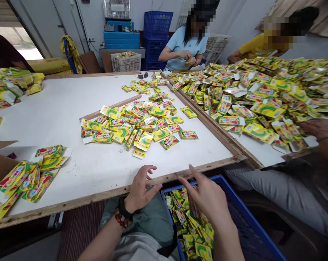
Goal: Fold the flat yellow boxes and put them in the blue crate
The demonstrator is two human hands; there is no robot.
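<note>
Yellow-green printed card packets (131, 127) lie in a loose heap at twelve o'clock on a white-topped board table (58, 119), and more fill a blue plastic crate (244, 214) at five o'clock. The left hand (139, 190) is spread, fingers apart, just above the table's wooden edge strip (120, 192). The right hand (204, 195) hangs over the crate with its forefinger extended; a packet stands beneath it, but whether it is pinched I cannot tell. Packets near the crate's rim could slip to the floor if knocked, and the stack at eight o'clock overhangs the board's edge, where a sleeve could sweep it off. A co-worker's hand (317, 128) rests on a neighbouring pile at three o'clock, so piles could mix across the wooden divider (221, 134). Beyond, at twelve o'clock, stacked blue crates (156, 32) and a white lattice basket (126, 62) stand against pale walls.
</note>
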